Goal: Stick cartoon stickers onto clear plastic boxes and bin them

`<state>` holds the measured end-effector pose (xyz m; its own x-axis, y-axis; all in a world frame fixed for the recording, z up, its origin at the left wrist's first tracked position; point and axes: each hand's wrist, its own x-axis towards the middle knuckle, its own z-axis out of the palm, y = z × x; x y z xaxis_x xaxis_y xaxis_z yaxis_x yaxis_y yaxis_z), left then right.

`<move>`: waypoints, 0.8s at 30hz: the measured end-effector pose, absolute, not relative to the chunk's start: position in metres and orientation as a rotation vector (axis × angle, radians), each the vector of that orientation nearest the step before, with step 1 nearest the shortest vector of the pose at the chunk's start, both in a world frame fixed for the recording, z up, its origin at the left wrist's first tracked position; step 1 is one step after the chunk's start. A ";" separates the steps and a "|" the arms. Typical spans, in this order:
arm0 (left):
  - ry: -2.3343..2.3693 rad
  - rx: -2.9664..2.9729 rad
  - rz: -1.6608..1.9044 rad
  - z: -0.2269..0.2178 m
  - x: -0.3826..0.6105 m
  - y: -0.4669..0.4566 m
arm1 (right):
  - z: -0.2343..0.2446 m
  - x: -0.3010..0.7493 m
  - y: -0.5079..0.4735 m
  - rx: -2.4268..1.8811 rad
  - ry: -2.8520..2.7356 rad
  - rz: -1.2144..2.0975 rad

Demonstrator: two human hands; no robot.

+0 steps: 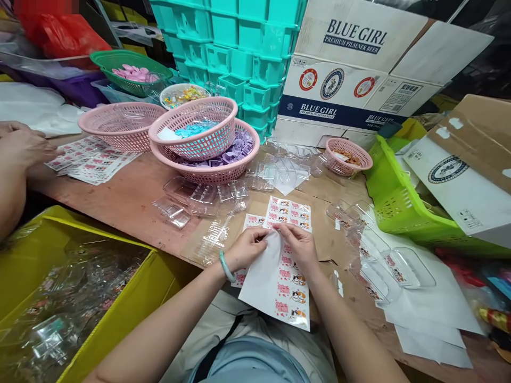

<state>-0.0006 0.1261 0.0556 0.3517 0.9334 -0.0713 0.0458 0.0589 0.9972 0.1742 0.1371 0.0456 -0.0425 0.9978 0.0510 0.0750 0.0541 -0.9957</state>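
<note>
My left hand (248,247) and my right hand (298,246) both pinch the top of a white sticker sheet (275,284) printed with small cat pictures. The sheet lies over the front edge of the brown table (128,199), partly peeled, with bare backing on its left side. A green bangle (226,266) is on my left wrist. More sticker sheets (288,211) lie flat just beyond my fingers. Clear plastic boxes (199,197) are scattered behind them, and clear boxes with stickers (381,271) lie to the right.
Pink baskets (199,127) with blue and purple pieces stand at the back, beside stacked teal crates (239,48) and a beer carton (359,64). A green basket (395,197) sits at right, a yellow bin (120,314) of clear boxes at front left. Another person's hand (22,146) rests at the left by sticker sheets (93,162).
</note>
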 end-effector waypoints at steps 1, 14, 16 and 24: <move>1.006 1.298 0.873 0.055 0.000 0.126 | 0.047 0.176 0.138 -1.231 -1.272 1.164; 0.998 1.207 0.922 0.053 0.007 0.124 | 0.048 0.166 0.141 -1.228 -1.160 1.172; 1.008 1.154 0.899 0.051 0.004 0.124 | 0.050 0.173 0.151 -1.198 -0.914 1.102; 1.373 1.420 1.334 0.079 0.006 0.090 | 0.072 0.197 0.129 -1.206 -1.370 0.154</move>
<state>0.0059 0.0902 0.0792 -0.1135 0.9772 0.1793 0.2074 -0.1532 0.9662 0.1965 0.1288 0.0724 0.2875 0.7009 0.6528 0.5381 0.4456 -0.7154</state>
